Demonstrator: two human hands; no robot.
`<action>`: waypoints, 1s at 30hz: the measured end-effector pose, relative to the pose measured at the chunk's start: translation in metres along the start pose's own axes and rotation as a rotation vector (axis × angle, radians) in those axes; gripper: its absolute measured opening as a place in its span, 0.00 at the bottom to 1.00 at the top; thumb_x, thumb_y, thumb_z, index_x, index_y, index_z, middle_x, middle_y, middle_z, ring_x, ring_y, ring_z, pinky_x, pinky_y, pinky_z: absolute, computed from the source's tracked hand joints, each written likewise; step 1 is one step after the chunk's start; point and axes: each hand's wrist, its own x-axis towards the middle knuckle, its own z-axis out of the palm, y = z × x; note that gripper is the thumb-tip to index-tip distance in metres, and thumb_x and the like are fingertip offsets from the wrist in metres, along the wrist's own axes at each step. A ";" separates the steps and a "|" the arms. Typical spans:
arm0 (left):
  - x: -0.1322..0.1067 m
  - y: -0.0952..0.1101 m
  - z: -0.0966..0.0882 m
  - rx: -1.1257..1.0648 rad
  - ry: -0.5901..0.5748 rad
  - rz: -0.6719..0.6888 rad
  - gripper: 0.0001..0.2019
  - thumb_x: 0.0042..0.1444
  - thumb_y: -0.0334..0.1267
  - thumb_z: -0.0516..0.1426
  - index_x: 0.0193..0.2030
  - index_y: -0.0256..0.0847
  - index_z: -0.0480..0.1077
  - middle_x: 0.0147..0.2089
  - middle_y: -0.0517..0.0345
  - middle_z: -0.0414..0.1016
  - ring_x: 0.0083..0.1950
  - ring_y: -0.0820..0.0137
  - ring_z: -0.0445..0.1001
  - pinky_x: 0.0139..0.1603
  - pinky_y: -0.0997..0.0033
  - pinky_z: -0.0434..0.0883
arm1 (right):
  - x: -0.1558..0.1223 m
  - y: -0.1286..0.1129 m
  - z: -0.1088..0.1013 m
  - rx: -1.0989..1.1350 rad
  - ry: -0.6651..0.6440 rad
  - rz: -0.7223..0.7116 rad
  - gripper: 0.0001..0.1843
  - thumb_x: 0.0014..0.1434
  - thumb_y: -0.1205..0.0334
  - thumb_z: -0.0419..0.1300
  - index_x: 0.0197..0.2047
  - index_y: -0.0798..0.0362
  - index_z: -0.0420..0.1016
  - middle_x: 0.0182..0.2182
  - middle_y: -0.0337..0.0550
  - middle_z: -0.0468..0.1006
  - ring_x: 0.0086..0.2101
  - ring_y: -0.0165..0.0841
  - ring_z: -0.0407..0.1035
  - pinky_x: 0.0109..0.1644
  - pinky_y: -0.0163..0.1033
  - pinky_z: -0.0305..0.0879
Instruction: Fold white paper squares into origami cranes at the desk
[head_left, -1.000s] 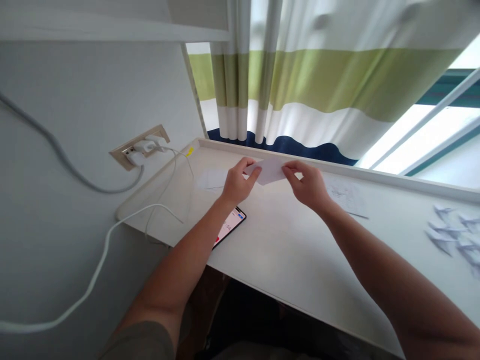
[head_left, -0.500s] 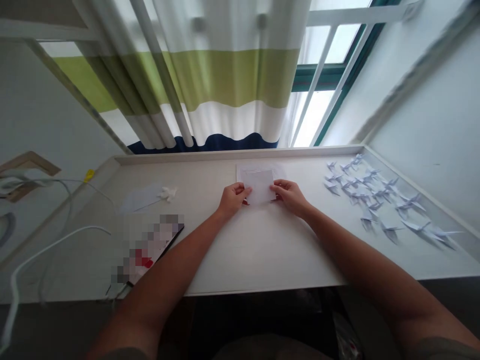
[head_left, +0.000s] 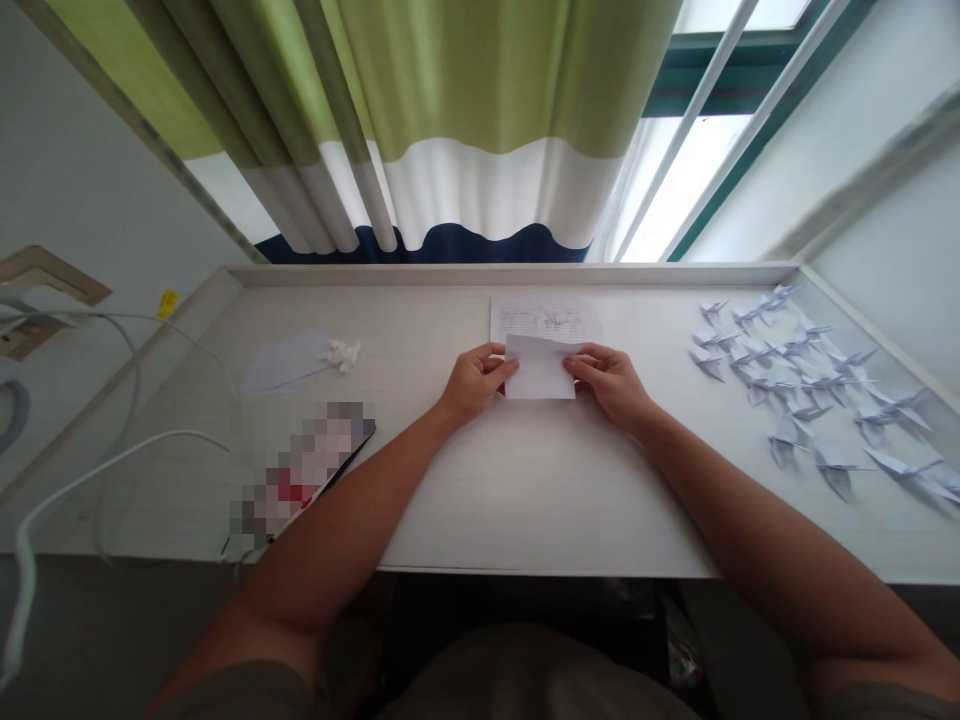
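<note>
Head view: phone (head_left: 304, 470) at 8 o'clock blurred out; I'm pinching folded paper (head_left: 540, 367) with left hand (head_left: 472, 382) and right hand (head_left: 611, 385).

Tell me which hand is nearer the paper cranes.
Right. The right hand grips the folded paper beside the paper cranes; the left hand holds its far edge.

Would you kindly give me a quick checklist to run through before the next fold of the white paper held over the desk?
1. Left hand grips the folded white paper sheet: ok.
2. Right hand grips its other edge: ok.
3. Edges aligned: cannot tell.
4. White desk bare in front of the hands: ok.
5. Printed paper sheet lies partly behind the fold: ok.
6. Small folded paper cranes apart at right: ok.
</note>
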 end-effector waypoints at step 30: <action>-0.008 0.015 -0.001 0.191 -0.068 0.102 0.26 0.50 0.51 0.74 0.48 0.35 0.78 0.36 0.50 0.86 0.37 0.63 0.83 0.37 0.64 0.83 | -0.007 -0.013 -0.016 -0.117 -0.329 0.024 0.23 0.46 0.57 0.82 0.44 0.55 0.85 0.39 0.47 0.86 0.33 0.32 0.76 0.33 0.35 0.74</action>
